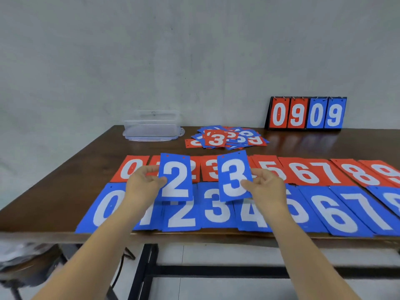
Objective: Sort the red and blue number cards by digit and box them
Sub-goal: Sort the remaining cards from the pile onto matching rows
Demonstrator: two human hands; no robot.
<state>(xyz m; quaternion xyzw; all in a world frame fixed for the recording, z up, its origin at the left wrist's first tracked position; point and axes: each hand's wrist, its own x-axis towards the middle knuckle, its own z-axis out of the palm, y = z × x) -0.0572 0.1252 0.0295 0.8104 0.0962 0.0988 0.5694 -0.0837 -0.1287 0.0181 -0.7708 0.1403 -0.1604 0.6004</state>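
1. Blue row point(337, 215) lies along the near edge of the counter point(65, 180), red row point(307, 172) just behind it.
2. Left grip point(142, 182) pinches blue 2 card point(175, 178) and right grip point(266, 187) pinches blue 3 card point(234, 176), both above the rows and hiding several digits.
3. Farther back: loose pile point(225, 138), clear box point(152, 126), flip scoreboard point(306, 113).

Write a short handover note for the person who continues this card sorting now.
Left hand pinches a blue card with white digit 2; right hand pinches a blue card with white digit 3, both above the rows.
Done: a red row of cards and a blue row of cards lie in digit order on the brown wooden table.
To do: place both held cards on matching blue piles, sort the mixed pile of red and blue cards, box all; the clear plastic box shows no cards.
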